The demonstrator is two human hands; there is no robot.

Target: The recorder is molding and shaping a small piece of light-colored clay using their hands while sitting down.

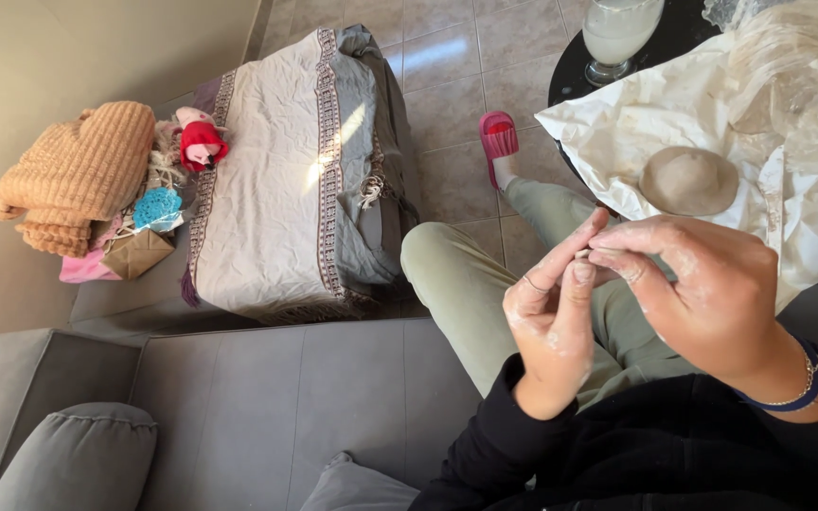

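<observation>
Sleeve: black sleeve (617, 454) fills bottom edge, closest to cam, both forearms coming out of it.
Right hand: right hand (712, 293) up over the lap, dusted w/ pale residue, thumb + forefinger closed on a tiny pale bit (582, 253); other fingers loosely curled. Blue and bead bracelets (804, 383) at the wrist.
Left hand: left hand (551, 303) right beside it, fingertips meeting the right's, thumb + index tips pressed on that same tiny pale bit. Thin ring on one finger.
Tiny bit: held betw both hands' fingertips, above the knee; too small to tell what it is.
Clay lump: round greyish-brown lump (690, 180) sits on crumpled white paper (636, 123), just beyond the hands, not touched.
Table: small dark round table (570, 76) under the paper, top right; stemmed glass (617, 33) of cloudy liquid on it, clear plastic wrap (788, 66) near.
Legs: pale green trousers (466, 284), red slipper (498, 137) on tile floor.
Seat: grey sofa (267, 397) w/ grey cushion (78, 459) at lower left.
Far left: cloth-draped stool (286, 180); beside it orange knit (78, 175), small red-and-pink doll (199, 142), turquoise crochet piece (157, 208).
</observation>
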